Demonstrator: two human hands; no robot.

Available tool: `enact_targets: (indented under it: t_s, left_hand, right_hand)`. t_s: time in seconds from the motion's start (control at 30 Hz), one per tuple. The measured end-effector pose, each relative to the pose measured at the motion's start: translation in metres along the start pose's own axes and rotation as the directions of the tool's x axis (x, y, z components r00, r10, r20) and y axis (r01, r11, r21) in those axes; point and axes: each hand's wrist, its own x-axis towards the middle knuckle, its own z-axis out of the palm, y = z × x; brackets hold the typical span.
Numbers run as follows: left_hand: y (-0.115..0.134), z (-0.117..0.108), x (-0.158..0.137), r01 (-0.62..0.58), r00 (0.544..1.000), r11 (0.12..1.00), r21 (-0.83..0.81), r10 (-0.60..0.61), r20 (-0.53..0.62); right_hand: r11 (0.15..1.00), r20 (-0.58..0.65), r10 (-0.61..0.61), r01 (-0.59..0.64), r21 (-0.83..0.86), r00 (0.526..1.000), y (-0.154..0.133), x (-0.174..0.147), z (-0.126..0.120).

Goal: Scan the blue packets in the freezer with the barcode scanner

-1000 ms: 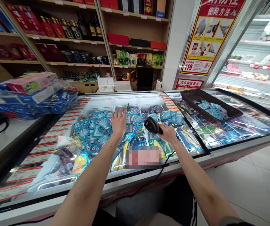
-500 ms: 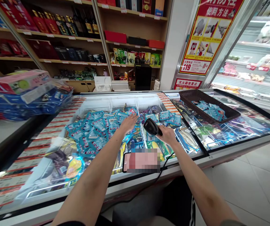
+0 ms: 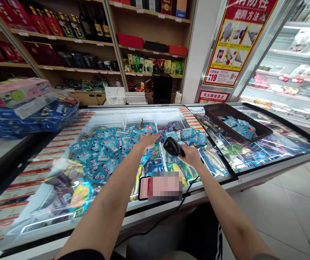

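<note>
My right hand (image 3: 192, 156) is wrapped round the handle of a black barcode scanner (image 3: 172, 146), its head pointing left. A cable runs from it down past the freezer's front edge. My left hand (image 3: 147, 140) reaches over the pile of small blue packets (image 3: 111, 144), palm down with the fingers stretched forward; a packet under the fingertips is partly hidden. More blue packets (image 3: 194, 135) lie in a smaller group beyond the scanner. In front of my hands a phone (image 3: 144, 188) lies on the freezer's front edge, its screen blurred out.
The packets lie on a glass-topped chest freezer (image 3: 54, 225). A brown basket (image 3: 211, 124) with blue packets stands at the right. Wrapped blue and pink boxes (image 3: 22, 108) are at the left. Shelves (image 3: 76, 39) stand behind; a lit open chiller (image 3: 295, 72) is at the far right.
My left hand has shifted slightly over the packets, its fingers turning more to the right. The scanner stays in my right hand, and the view has moved a little.
</note>
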Motion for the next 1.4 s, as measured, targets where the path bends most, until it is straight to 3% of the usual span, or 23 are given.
enact_targets:
  t_s: [0.13,0.27,0.4,0.53,0.6,0.7,0.77,0.83,1.03,1.4]
  left_hand:
    - [0.007,-0.005,0.001,-0.015,1.0,1.0,0.026,0.016,-0.021]
    - [0.007,-0.011,-0.006,-0.043,0.977,0.999,0.034,0.049,-0.207]
    - [0.004,-0.019,-0.016,-0.038,0.889,0.997,-0.061,0.006,-0.457]
    - [0.0,-0.023,-0.028,-0.111,0.78,0.94,-0.323,-0.119,-0.614]
    - [-0.001,-0.021,-0.033,-0.141,0.755,0.851,-0.505,-0.237,-0.611]
    - [-0.002,-0.016,-0.039,-0.171,0.76,0.623,-0.763,-0.409,-0.505]
    - [-0.003,-0.012,-0.043,-0.193,0.782,0.48,-0.856,-0.451,-0.43]
    - [-0.004,-0.01,-0.047,-0.199,0.804,0.411,-0.89,-0.451,-0.388]
    - [-0.005,-0.007,-0.056,-0.199,0.826,0.376,-0.905,-0.434,-0.361]
    - [-0.012,0.001,-0.052,-0.151,0.83,0.454,-0.878,-0.424,-0.362]
  right_hand:
    - [1.0,0.018,0.006,-0.006,0.003,1.0,0.0,-0.002,-0.004]
    - [1.0,0.013,0.004,-0.004,0.003,1.0,0.0,-0.003,-0.004]
    - [1.0,-0.003,0.002,-0.002,0.009,1.0,-0.001,-0.002,-0.003]
    - [1.0,-0.017,-0.003,0.003,0.01,1.0,-0.001,-0.003,0.001]
    - [1.0,-0.027,-0.008,0.008,0.007,1.0,-0.001,-0.003,0.004]
    - [1.0,-0.048,-0.017,0.017,-0.005,0.999,-0.002,-0.003,0.006]
    - [1.0,-0.07,-0.028,0.028,-0.007,0.997,-0.004,-0.003,0.006]
    - [0.999,-0.091,-0.035,0.035,-0.003,0.995,-0.007,-0.003,0.005]
    - [0.999,-0.122,-0.046,0.049,0.022,0.991,-0.014,-0.002,-0.002]
    - [0.998,-0.161,-0.061,0.062,0.004,0.985,-0.012,-0.002,-0.005]
